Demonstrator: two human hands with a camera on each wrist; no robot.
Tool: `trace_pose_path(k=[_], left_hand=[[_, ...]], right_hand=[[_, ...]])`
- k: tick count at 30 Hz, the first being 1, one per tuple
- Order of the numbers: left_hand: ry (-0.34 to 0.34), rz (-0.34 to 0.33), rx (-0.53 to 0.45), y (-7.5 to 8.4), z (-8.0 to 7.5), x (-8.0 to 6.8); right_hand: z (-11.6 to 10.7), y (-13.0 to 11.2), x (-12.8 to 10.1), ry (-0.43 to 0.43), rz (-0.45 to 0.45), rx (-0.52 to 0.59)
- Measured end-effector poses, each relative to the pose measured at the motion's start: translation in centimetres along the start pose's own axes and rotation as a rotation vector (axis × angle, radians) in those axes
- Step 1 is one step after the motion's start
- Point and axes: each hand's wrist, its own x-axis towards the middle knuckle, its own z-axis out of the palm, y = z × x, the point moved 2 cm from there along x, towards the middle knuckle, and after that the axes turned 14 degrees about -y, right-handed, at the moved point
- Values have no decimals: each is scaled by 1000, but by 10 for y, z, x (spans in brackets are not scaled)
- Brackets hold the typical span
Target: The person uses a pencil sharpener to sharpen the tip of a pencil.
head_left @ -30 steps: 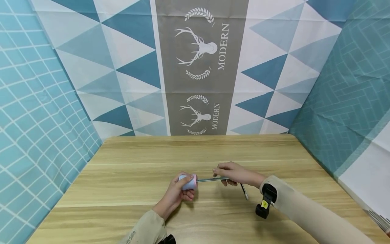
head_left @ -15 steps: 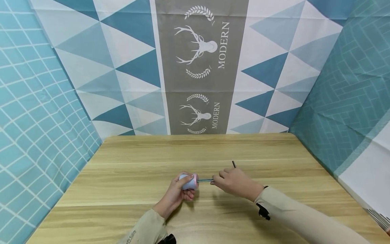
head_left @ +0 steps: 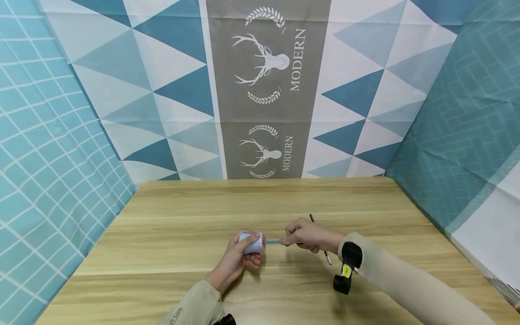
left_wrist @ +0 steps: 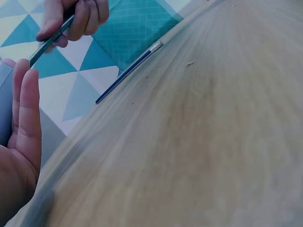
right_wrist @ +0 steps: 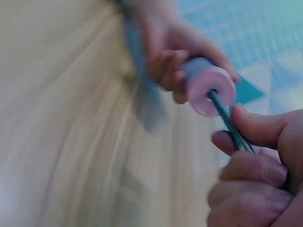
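My left hand (head_left: pixel 235 261) grips a barrel-shaped pencil sharpener (head_left: pixel 249 244), pale blue with a pink end that faces right. A teal pencil (head_left: pixel 272 242) stands with one end in the round hole of that pink face, seen straight on in the right wrist view. Thumb and curled fingers of my right hand (head_left: pixel 312 234) pinch the pencil a short way from the hole, hiding its far part. In the left wrist view, the sharpener (left_wrist: pixel 4 101) shows only at the edge, beside raised fingers (left_wrist: pixel 28 116).
A second, dark pencil (head_left: pixel 327 257) with a pale end lies on the wooden table (head_left: pixel 183 225), partly behind my right hand. Patterned cloth (head_left: pixel 174 90) hangs behind the table and along both sides. Small crumbs (left_wrist: pixel 191 63) dot the tabletop.
My right hand first shifts its grip along the pencil toward the sharpener with the knuckles rolled over, then turns back at the wrist. The left hand and sharpener stay nearly still.
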Motion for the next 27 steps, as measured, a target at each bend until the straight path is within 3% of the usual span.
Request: trace_pose_path(k=[2, 5, 8, 10, 12, 14, 22, 25, 27], left_hand=[[1, 3, 13, 1, 1, 0], [11, -5, 37, 1, 0, 0], [22, -12, 57, 1, 0, -1], [19, -16, 59, 1, 0, 0], [6, -24, 56, 0, 1, 1], [0, -30, 47, 0, -1, 1], [32, -15, 17, 2, -1, 3], [31, -25, 18, 1, -1, 2], [33, -32, 19, 1, -1, 2]], right_hand=[[-3, 6, 3, -75, 111, 186], [-5, 15, 7, -164, 181, 286], [-4, 20, 7, -192, 144, 272], [-4, 19, 2, -178, 76, 175], [-6, 15, -6, -128, -6, 26], [-7, 8, -13, -57, -97, -191], [2, 4, -31, 302, -463, -1297], [9, 12, -27, 409, -592, -1595], [12, 15, -22, 474, -668, -1728]])
